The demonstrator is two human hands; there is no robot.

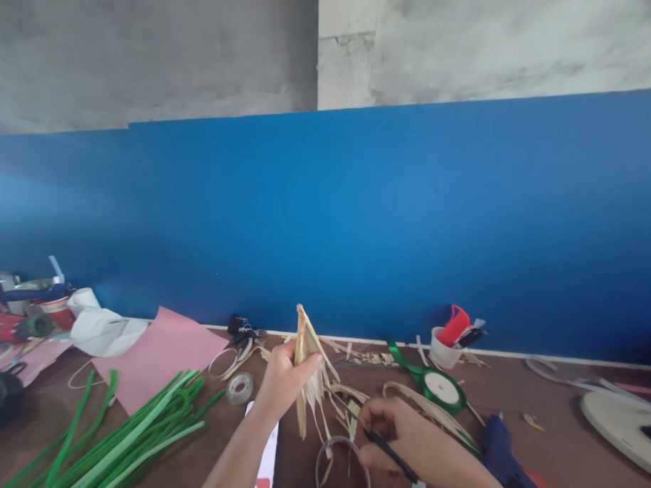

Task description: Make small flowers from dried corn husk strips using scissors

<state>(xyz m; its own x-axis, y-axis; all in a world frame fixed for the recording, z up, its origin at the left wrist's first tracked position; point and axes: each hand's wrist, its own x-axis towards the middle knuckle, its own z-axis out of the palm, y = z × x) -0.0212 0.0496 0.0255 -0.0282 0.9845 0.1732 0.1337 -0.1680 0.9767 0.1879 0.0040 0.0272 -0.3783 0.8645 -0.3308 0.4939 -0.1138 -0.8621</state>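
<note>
My left hand (pixel 286 377) is closed around a folded piece of dry, pale husk-like leaf (pixel 302 337). The leaf's tip points up, and frayed strips hang down from it. To its lower right, my right hand (pixel 396 437) grips a thin black stick-like tool (pixel 389 452) with its fingers bent; whether this is a pen or a brush, I cannot tell. Just left of that hand is the round rim of a clear container (pixel 318 479). Loose pale strips (pixel 349 396) lie between the two hands. Beneath my left forearm, a phone (pixel 265 463) is partly covered.
Green pipe cleaners (pixel 123 436) and pink paper (pixel 163 353) lie at the left. A tape roll (pixel 239 388) sits near the phone. Rightward are a green ribbon spool (pixel 441 388), a white cup (pixel 444 354) of tools and a blue glue gun (pixel 498 448). A blue partition (pixel 325 223) stands behind.
</note>
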